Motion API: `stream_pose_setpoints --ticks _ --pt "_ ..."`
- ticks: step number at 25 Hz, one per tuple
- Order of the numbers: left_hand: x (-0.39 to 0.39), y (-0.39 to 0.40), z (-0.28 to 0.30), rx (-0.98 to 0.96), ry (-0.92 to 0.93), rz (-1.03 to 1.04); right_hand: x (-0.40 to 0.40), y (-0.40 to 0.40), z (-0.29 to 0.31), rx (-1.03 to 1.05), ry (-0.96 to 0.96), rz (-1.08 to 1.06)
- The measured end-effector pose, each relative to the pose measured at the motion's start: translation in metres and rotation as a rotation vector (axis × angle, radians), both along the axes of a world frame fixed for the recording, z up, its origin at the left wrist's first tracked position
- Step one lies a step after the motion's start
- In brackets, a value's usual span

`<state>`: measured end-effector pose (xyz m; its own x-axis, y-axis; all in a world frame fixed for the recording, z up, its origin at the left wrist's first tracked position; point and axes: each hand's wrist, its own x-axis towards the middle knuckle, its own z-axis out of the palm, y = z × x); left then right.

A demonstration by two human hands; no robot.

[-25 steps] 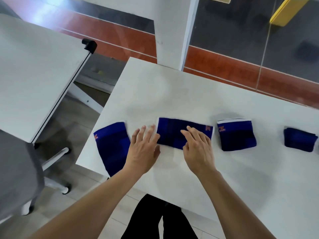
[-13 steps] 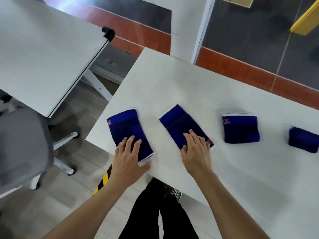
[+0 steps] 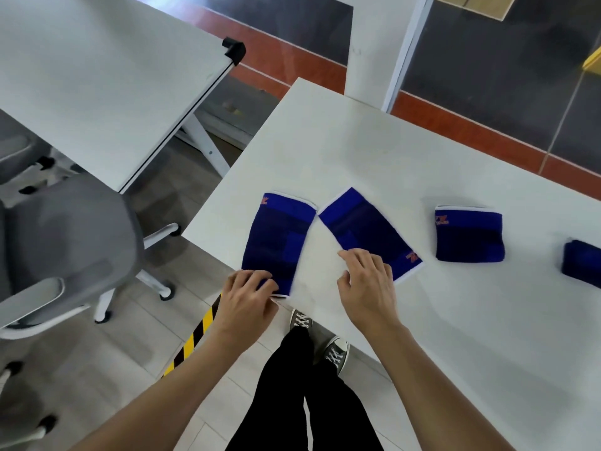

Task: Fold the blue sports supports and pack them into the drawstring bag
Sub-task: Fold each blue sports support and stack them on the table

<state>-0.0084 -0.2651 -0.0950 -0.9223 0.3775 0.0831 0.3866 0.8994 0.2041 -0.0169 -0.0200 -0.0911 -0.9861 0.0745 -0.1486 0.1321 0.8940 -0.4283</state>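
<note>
Two long blue supports lie flat near the front left corner of the white table (image 3: 374,148). My left hand (image 3: 248,299) pinches the near end of the left support (image 3: 276,239) at the table's edge. The fingertips of my right hand (image 3: 367,284) rest on the near edge of the slanted second support (image 3: 367,229). A folded blue support (image 3: 468,234) sits further right, and another folded one (image 3: 582,265) lies at the right border, partly cut off. No drawstring bag is in view.
A grey office chair (image 3: 65,242) stands to the left of the table, beside a second white table (image 3: 97,79). A white pillar (image 3: 387,43) rises behind the far edge. My legs and shoes (image 3: 302,320) show below the front edge.
The left support has been turned more upright and my left hand has slid down to its near end. My right hand has shifted toward the near left edge of the slanted support.
</note>
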Motion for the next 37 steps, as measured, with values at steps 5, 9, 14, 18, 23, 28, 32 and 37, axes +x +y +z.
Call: stream_pose_setpoints --ticks 5,9,14,18,23,28,32,37 --pt "-0.001 0.005 0.028 0.471 -0.423 1.036 -0.022 -0.026 0.002 -0.03 0.025 0.083" --pt "-0.009 0.006 0.013 0.869 -0.742 1.284 -0.054 -0.047 0.007 -0.027 0.016 0.188" --pt "-0.014 -0.016 0.024 0.811 -0.577 1.242 -0.083 -0.081 0.003 0.103 -0.121 0.352" --pt "-0.017 -0.048 0.026 0.694 -0.48 1.148 -0.079 -0.103 0.006 0.157 -0.113 0.247" --pt "-0.033 -0.055 0.028 0.643 -0.393 0.884 -0.066 -0.095 0.005 0.206 -0.198 0.167" --pt "-0.075 -0.008 0.043 0.673 -0.378 0.761 -0.02 -0.04 0.026 -0.043 -0.092 -0.154" --pt "-0.115 0.051 0.044 0.66 -0.421 0.532 0.007 0.019 0.047 -0.524 -0.083 -0.527" --pt "-0.154 0.12 0.035 0.606 -0.422 0.325 0.008 0.06 0.043 -0.479 0.011 -0.714"
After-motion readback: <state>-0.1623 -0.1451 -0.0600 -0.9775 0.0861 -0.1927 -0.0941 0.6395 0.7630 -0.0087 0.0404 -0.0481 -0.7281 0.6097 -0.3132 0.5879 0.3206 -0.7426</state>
